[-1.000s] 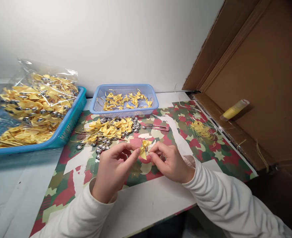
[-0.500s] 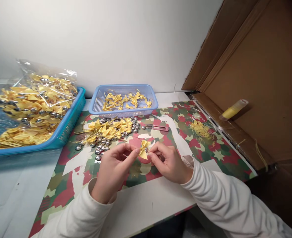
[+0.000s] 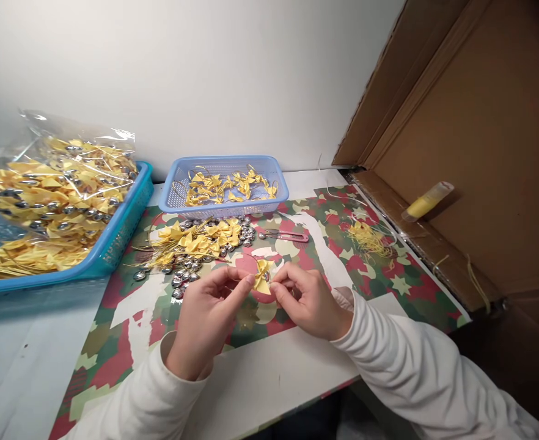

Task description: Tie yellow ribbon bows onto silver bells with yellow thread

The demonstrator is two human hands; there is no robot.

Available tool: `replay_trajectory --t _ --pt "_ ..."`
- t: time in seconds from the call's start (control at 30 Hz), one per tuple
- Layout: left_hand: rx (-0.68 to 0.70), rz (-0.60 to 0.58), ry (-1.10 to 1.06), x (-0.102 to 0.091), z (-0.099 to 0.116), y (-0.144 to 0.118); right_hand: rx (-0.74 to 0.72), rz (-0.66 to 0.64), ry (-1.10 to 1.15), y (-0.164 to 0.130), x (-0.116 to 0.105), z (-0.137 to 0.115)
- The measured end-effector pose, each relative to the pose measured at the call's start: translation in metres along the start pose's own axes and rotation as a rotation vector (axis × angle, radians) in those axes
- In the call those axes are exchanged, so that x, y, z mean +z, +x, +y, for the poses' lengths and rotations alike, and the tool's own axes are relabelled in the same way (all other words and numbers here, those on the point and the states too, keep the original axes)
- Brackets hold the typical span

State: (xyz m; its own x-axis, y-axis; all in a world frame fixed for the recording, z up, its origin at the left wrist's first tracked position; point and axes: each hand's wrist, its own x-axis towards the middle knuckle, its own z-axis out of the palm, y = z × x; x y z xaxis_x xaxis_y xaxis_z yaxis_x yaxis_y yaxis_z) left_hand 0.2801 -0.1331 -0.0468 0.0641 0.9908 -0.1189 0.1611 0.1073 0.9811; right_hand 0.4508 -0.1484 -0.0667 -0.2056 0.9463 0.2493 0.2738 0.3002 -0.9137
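A white desk [image 3: 269, 379] under a camouflage-patterned mat [image 3: 365, 275] stands against a pale wall. Left hand [image 3: 205, 318] and right hand [image 3: 310, 302] pinch one yellow bow [image 3: 261, 276] between them above the mat.

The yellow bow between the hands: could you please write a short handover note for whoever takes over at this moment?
Left hand and right hand both pinch one yellow bow above the patterned mat.
Loose bows and silver beads lie in a pile behind the hands; red-handled snips beside it.
Done: some bows lie in the small blue basket; the big blue tray holds bagged ones.
Left: the pile.
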Motion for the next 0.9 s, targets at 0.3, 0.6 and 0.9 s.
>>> replay_trajectory --t 0.3,0.6,0.9 --pt "0.004 0.003 0.014 -0.001 -0.001 0.001 0.007 0.001 -0.006 -0.001 0.0 0.0" --pt "0.023 -0.053 0.035 0.0 -0.006 0.0 -0.018 0.021 -0.007 0.0 0.002 0.0" --pt "0.218 0.02 0.255 -0.001 -0.008 -0.001 -0.044 -0.004 0.018 0.0 0.003 0.001"
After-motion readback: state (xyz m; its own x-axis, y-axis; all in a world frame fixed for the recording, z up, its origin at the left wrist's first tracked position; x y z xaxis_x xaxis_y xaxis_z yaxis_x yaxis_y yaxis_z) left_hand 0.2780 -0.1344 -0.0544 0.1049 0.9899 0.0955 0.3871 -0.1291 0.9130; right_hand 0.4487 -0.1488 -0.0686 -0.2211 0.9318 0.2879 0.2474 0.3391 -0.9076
